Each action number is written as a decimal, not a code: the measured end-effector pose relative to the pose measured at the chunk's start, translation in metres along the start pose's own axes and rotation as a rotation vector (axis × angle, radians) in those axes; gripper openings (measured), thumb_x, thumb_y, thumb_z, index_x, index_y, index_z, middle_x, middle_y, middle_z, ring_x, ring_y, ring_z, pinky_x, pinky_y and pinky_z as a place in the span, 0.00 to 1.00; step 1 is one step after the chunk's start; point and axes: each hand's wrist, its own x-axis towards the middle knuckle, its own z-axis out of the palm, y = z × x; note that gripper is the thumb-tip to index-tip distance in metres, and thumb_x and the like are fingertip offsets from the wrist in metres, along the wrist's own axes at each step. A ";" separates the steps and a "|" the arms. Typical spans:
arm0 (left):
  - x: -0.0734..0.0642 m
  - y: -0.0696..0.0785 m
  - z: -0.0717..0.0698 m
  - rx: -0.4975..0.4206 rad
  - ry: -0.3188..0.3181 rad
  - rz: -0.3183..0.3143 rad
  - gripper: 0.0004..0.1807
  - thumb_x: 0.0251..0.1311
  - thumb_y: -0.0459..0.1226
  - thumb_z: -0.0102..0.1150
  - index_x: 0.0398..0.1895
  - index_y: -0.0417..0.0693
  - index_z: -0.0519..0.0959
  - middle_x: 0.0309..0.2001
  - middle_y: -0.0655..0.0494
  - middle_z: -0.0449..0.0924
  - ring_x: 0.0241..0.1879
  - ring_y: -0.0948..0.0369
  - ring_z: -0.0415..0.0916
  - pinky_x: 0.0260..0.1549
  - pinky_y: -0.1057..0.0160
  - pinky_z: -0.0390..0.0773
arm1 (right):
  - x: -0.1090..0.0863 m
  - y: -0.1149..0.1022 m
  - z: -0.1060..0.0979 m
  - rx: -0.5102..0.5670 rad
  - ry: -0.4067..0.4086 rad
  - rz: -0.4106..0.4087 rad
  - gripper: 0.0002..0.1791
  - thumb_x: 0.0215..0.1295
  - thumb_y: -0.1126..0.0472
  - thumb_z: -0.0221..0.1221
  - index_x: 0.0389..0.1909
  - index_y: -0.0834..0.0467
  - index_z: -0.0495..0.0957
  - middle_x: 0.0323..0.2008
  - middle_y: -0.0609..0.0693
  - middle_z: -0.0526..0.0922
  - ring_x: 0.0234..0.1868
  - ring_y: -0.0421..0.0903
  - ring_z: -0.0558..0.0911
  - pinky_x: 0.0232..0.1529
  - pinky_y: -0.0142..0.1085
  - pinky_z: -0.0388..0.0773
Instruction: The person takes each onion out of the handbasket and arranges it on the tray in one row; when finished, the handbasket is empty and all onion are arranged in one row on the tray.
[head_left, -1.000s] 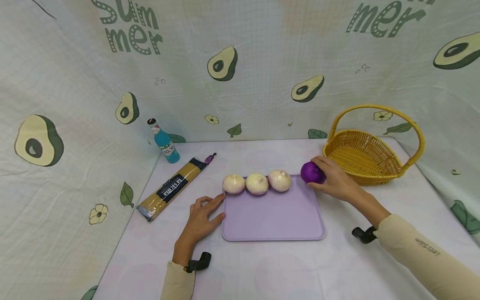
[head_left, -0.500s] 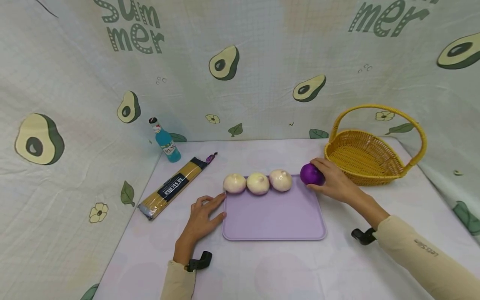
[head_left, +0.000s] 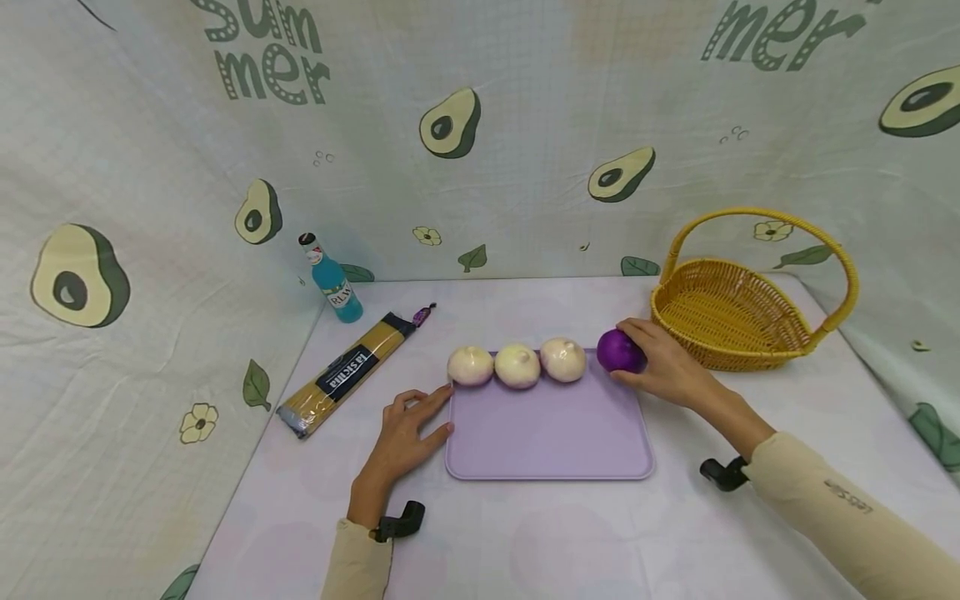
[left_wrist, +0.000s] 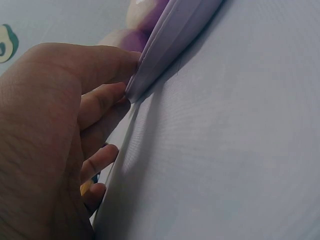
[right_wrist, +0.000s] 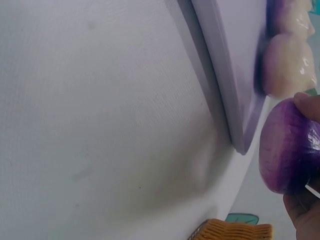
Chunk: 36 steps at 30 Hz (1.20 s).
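A lilac tray (head_left: 551, 442) lies flat on the table, with three pale bulbs (head_left: 517, 367), purple on their undersides, in a row along its far edge. My right hand (head_left: 667, 362) holds a purple onion (head_left: 619, 351) at the tray's far right corner, fingers over its top and right side. In the right wrist view that onion (right_wrist: 287, 147) is beside the last pale bulb (right_wrist: 287, 67). My left hand (head_left: 401, 433) rests at the tray's left edge, index finger and thumb extended to the rim. The left wrist view shows its fingertips (left_wrist: 131, 62) touching the tray's outer wall (left_wrist: 165, 50).
A yellow wicker basket (head_left: 738, 358) with a tall handle stands at the back right, close behind my right hand. At the left lie a pack of spaghetti (head_left: 345, 375) and a small purple-wrapped candy (head_left: 423, 314). A blue bottle (head_left: 337, 287) stands at the back left.
My right hand has shifted slightly left with the onion, nearer the row of pale bulbs. My left hand stays at the tray's edge. The head view has drifted a little.
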 end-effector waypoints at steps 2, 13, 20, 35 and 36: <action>0.000 0.000 0.000 0.004 -0.006 -0.001 0.34 0.67 0.57 0.56 0.75 0.70 0.64 0.71 0.73 0.64 0.65 0.57 0.58 0.60 0.49 0.52 | 0.000 0.000 0.001 0.004 -0.006 0.003 0.46 0.55 0.56 0.75 0.69 0.69 0.64 0.68 0.68 0.64 0.68 0.67 0.64 0.62 0.62 0.64; 0.001 0.000 -0.001 0.009 -0.024 -0.011 0.34 0.67 0.57 0.56 0.75 0.69 0.64 0.72 0.74 0.63 0.66 0.57 0.57 0.61 0.49 0.52 | 0.001 0.001 0.005 0.022 -0.016 0.008 0.46 0.55 0.55 0.75 0.70 0.68 0.64 0.69 0.67 0.63 0.68 0.67 0.63 0.63 0.62 0.63; 0.001 0.000 -0.001 0.006 -0.025 -0.012 0.34 0.67 0.57 0.56 0.76 0.69 0.63 0.72 0.75 0.63 0.66 0.58 0.57 0.61 0.49 0.51 | 0.001 0.003 0.008 0.019 -0.018 0.002 0.46 0.54 0.55 0.75 0.70 0.68 0.65 0.69 0.68 0.63 0.69 0.68 0.62 0.64 0.63 0.62; 0.001 -0.002 0.000 0.017 -0.020 -0.006 0.34 0.67 0.57 0.56 0.76 0.69 0.63 0.72 0.74 0.62 0.66 0.58 0.57 0.62 0.49 0.51 | 0.003 0.000 0.012 0.039 -0.018 -0.008 0.46 0.54 0.54 0.75 0.70 0.68 0.65 0.69 0.67 0.64 0.69 0.67 0.63 0.64 0.62 0.62; 0.001 -0.002 0.000 0.019 -0.018 -0.003 0.34 0.67 0.57 0.56 0.76 0.69 0.63 0.72 0.74 0.62 0.66 0.58 0.57 0.62 0.49 0.51 | 0.003 0.000 0.012 0.040 -0.021 -0.008 0.46 0.54 0.54 0.75 0.70 0.68 0.65 0.69 0.67 0.64 0.69 0.67 0.62 0.64 0.62 0.62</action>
